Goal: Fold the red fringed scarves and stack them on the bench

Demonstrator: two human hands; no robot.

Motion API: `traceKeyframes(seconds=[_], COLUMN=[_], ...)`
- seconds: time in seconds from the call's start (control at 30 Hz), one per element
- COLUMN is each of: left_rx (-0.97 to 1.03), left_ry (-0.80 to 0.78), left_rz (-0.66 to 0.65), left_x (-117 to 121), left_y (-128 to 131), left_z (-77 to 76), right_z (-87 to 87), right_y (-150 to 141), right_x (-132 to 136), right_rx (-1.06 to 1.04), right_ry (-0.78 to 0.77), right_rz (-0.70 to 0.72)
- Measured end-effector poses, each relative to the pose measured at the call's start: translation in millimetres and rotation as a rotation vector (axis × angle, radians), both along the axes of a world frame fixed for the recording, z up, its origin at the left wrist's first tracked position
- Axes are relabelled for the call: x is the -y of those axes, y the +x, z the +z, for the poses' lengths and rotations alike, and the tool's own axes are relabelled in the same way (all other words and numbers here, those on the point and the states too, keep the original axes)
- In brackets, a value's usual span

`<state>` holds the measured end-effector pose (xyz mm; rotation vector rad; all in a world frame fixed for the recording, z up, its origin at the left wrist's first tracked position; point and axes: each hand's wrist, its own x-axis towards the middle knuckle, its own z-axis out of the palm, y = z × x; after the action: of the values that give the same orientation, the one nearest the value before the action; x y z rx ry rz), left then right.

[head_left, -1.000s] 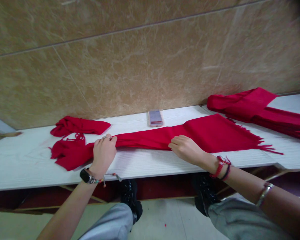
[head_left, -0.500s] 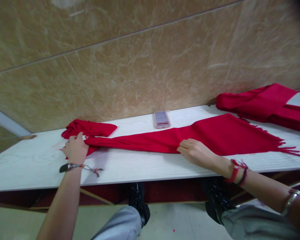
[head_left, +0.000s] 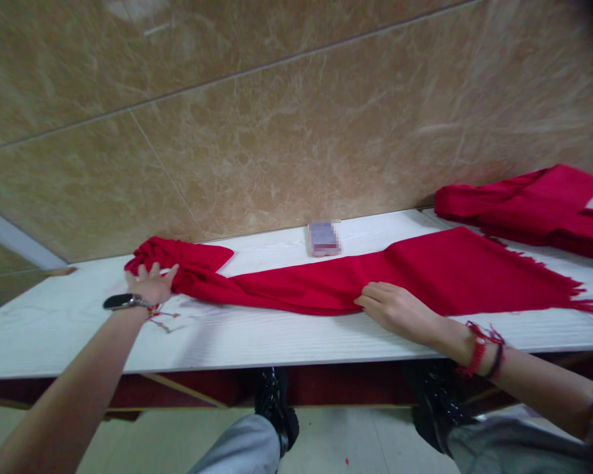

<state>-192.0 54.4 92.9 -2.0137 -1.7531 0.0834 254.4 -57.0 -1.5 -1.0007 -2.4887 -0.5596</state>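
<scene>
A long red scarf (head_left: 296, 283) with a fringed right end stretches along the white bench top (head_left: 257, 342). Its left end is bunched into a crumpled heap near the wall. My left hand (head_left: 151, 284) lies spread, palm down, at the front of that heap, fingers apart and touching the cloth. Along the scarf's front edge, near its middle, my right hand (head_left: 388, 306) has its fingers closed on the fabric; the fingertips are partly hidden.
A small flat object (head_left: 324, 238), blurred out, lies behind the scarf by the tiled wall (head_left: 277, 145). More folded red cloth (head_left: 514, 204) rests at the right. Below the bench's front edge are my black shoes (head_left: 277, 408) and a red-brown shelf space (head_left: 340, 382).
My left hand has let go of the scarf's narrow part and opened out flat against the bunched end. The scarf's left stretch now looks looser and wider. My right hand keeps its grip.
</scene>
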Motion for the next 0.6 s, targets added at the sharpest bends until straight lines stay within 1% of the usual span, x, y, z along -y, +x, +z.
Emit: traceKeyframes(seconds=[0.03, 0.07, 0.1, 0.17, 0.2, 0.23, 0.27, 0.33, 0.4, 0.5, 0.6], left_rx=[-0.021, -0.02, 0.0, 0.076, 0.102, 0.111, 0.094, 0.045, 0.017, 0.027, 0.032], left_ry=[-0.038, -0.032, -0.055, -0.233, -0.316, -0.358, -0.371, -0.318, -0.239, -0.175, -0.176], left_rz=[0.011, -0.005, -0.137, -0.475, -0.622, -0.731, -0.796, -0.811, -0.787, -0.776, -0.824], left_x=[7, 16, 26, 46, 56, 64, 71, 79, 82, 80, 82], left_y=[18, 39, 63, 112, 136, 156, 173, 198, 209, 212, 210], left_z=[-6.5, -11.5, -15.5, -22.1, -25.6, -29.4, -33.5, -41.3, -46.1, -46.7, -46.3], right_z=[0.0, 0.1, 0.2, 0.3, 0.3, 0.3, 0.3, 0.2, 0.2, 0.9, 2.3], right_y=[0, 0, 0, 0, 0, 0, -1, -1, -1, -1, -1], right_x=[0, 0, 0, 0, 0, 0, 0, 0, 0, -1, -1], right_rx=[-0.001, -0.003, -0.005, -0.002, 0.002, 0.008, 0.013, 0.016, 0.009, -0.018, -0.058], right_ry=[-0.003, -0.004, -0.005, -0.008, -0.01, -0.014, -0.019, -0.026, -0.035, -0.052, -0.047], right_rz=[-0.001, -0.002, -0.003, -0.005, -0.006, -0.009, -0.013, -0.024, -0.034, -0.037, -0.025])
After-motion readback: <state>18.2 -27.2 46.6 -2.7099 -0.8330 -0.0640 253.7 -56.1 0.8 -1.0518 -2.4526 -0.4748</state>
